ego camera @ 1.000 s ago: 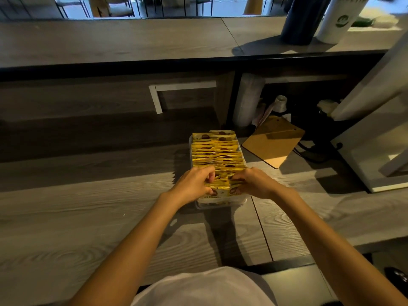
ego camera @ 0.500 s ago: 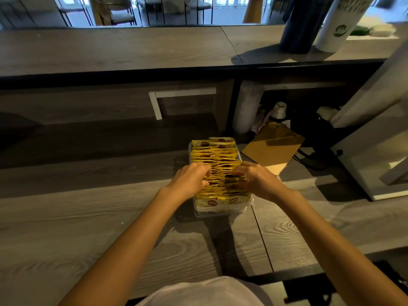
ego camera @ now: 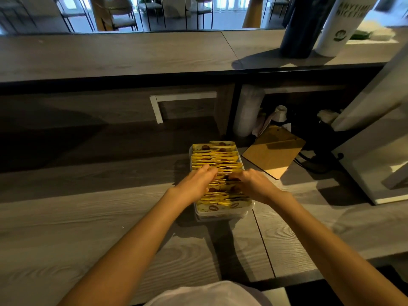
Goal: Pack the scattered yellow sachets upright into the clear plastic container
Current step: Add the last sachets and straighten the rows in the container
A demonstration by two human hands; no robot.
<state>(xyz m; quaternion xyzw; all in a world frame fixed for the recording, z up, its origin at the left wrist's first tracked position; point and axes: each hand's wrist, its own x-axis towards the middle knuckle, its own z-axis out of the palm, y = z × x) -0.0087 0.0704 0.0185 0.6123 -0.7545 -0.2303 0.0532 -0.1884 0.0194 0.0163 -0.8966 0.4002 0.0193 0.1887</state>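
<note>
**A:** What are the hands doing?

**B:** The left hand (ego camera: 195,184) and the right hand (ego camera: 254,185) rest on the middle of the row. Their fingers are bent, with the tips sunk among the flat yellow sachets (ego camera: 215,156). I cannot tell whether they pinch some or only press.

**A:** Where are the sachets?

**B:** They stand on edge, packed wall to wall in the rectangular clear plastic container (ego camera: 223,215) on the grey wood-grain table (ego camera: 88,217). I see none lying loose.

**A:** Why both hands?

**B:** My guess is they are squaring the pack so it keeps upright. The task looks nearly done.

**A:** And beyond?

**B:** A tan wooden clipboard (ego camera: 273,151) lies just beside the container. A dark cylindrical flask (ego camera: 302,27) and a white tumbler (ego camera: 340,25) stand on the raised counter, well apart from the container.
</note>
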